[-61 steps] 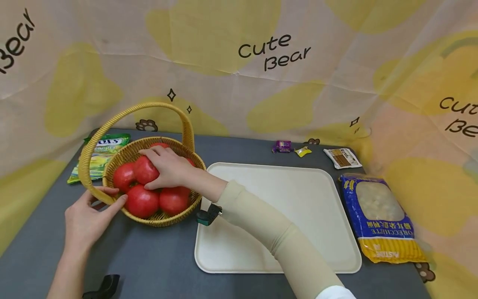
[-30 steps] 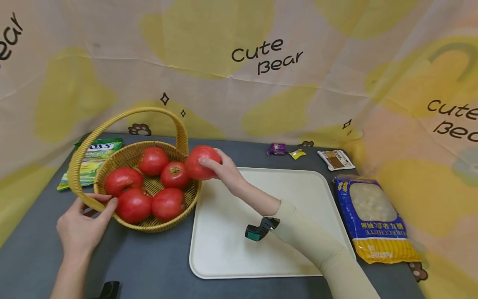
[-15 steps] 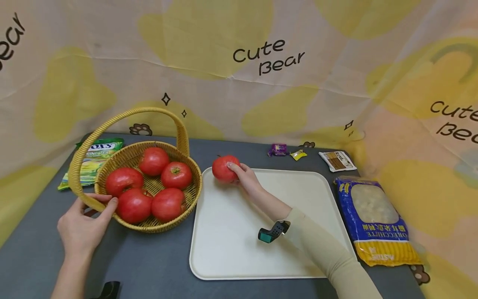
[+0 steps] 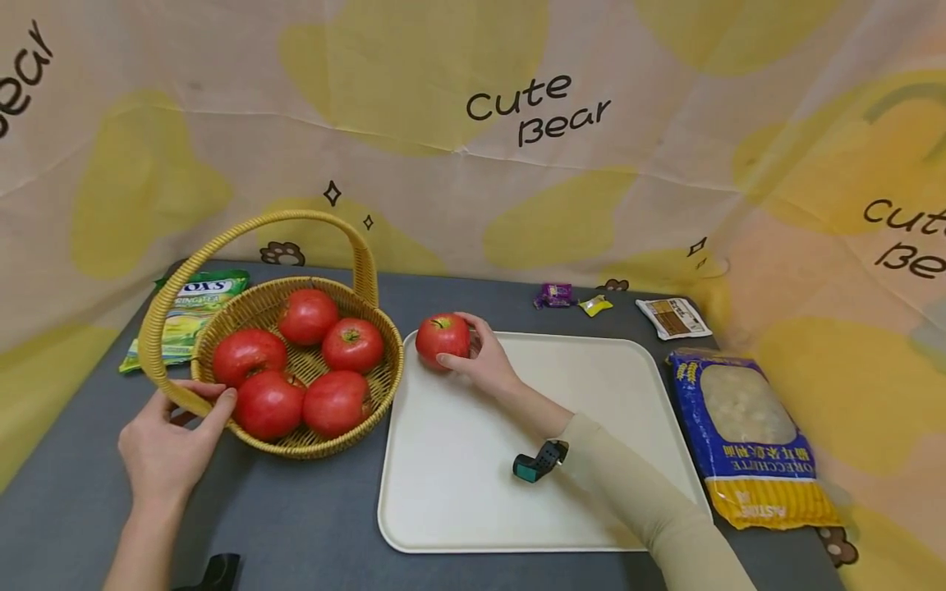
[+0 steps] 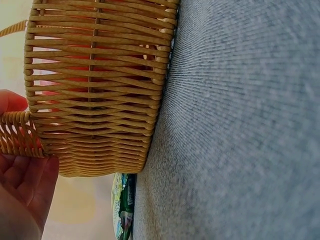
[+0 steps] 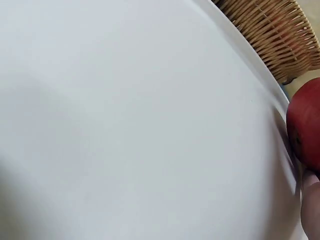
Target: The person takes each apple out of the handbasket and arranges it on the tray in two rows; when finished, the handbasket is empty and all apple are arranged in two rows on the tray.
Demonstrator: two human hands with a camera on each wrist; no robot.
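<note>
My right hand (image 4: 489,361) holds a red apple (image 4: 442,338) at the far left corner of the white tray (image 4: 517,460). Thumb and fingers lie around its right side, and its stem points up. In the right wrist view the apple (image 6: 307,125) appears at the right edge, low over the tray. My left hand (image 4: 166,447) grips the base of the handle of a yellow wicker basket (image 4: 310,447), pinched between thumb and fingers. Several more red apples (image 4: 269,404) lie inside the basket. In the left wrist view, fingers (image 5: 42,185) meet the woven handle (image 5: 20,135).
Behind the basket lies a green candy bag (image 4: 188,316). A purple wrapped candy (image 4: 556,295), a yellow candy (image 4: 594,305) and a small white-brown packet (image 4: 673,318) lie beyond the tray. A blue-yellow pasta bag (image 4: 750,443) sits along the tray's right side.
My right hand lifted an apple out of the basket, carried it right to the tray's far left corner and lowered it there, turning it stem up. My left hand stayed on the handle.
</note>
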